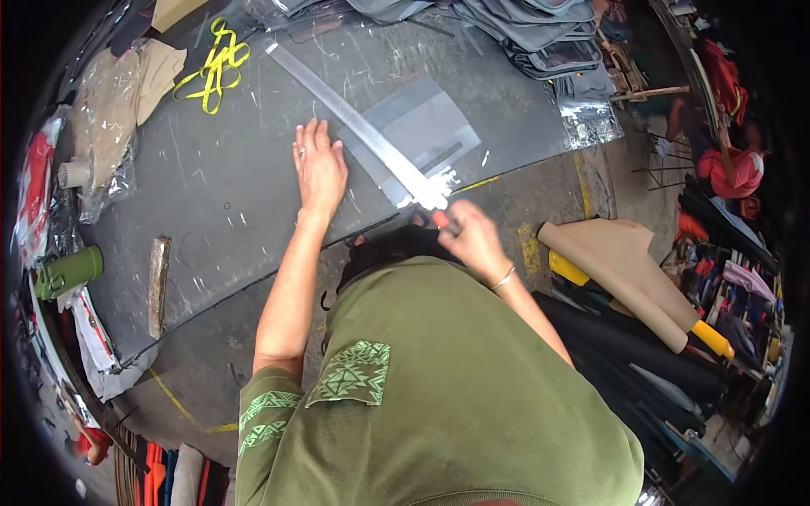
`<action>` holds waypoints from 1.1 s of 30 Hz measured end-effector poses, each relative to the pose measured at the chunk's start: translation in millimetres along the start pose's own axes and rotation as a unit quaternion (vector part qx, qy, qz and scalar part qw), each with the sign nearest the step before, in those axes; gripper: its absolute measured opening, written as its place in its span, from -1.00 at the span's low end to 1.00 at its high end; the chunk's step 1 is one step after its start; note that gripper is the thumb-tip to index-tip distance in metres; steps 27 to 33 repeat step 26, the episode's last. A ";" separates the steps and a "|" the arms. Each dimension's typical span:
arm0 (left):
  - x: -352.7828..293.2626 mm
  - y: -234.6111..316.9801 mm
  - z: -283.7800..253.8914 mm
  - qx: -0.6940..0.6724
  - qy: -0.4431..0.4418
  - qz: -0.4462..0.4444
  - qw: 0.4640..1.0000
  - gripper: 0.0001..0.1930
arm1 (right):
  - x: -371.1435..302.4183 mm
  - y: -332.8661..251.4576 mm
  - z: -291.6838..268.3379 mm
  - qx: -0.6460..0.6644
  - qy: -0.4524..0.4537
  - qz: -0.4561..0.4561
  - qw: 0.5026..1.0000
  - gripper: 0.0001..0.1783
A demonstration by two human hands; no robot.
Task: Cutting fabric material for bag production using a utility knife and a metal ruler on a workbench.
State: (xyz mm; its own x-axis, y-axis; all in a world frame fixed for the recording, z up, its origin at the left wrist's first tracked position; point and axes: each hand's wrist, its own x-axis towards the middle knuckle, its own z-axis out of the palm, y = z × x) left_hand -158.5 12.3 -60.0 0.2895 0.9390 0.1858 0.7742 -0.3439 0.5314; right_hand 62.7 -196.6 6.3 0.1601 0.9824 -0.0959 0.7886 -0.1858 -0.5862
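Observation:
A long metal ruler [359, 121] lies slantwise across the table, over a grey, see-through sheet [439, 126]. Its near end shines in the light close to the table's edge. My left hand [321, 173] rests flat on the dark table just left of the sheet, fingers stretched out and holding nothing. At the ruler's near end, my right hand [475, 240] is closed around a small tool with a red end [440, 219]. The fingers hide the rest of that tool, so its kind does not show.
A yellow measuring tape [216, 67] lies loosely coiled at the far left. Stacked grey pieces [540, 38] stand at the far right. Plastic-wrapped brown material [105, 110], a green bottle [69, 272] and a wrapped bar [158, 287] are on the left. Brown rolled sheet [620, 278] lies beyond my right arm.

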 end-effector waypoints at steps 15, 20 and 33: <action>17.3 46.3 9.3 -0.006 0.050 -0.040 0.998 -0.70 | 238.6 160.9 -124.3 -0.282 0.070 -0.039 0.956 -0.34; 19.2 51.1 7.0 -0.315 0.030 -0.229 0.921 -0.73 | 240.5 96.5 -88.9 -0.071 0.154 -0.268 0.948 -0.68; 32.2 32.9 -9.2 -0.570 -0.047 -0.225 0.789 -0.70 | 212.9 -0.8 -18.2 0.047 0.014 -0.301 0.952 -0.54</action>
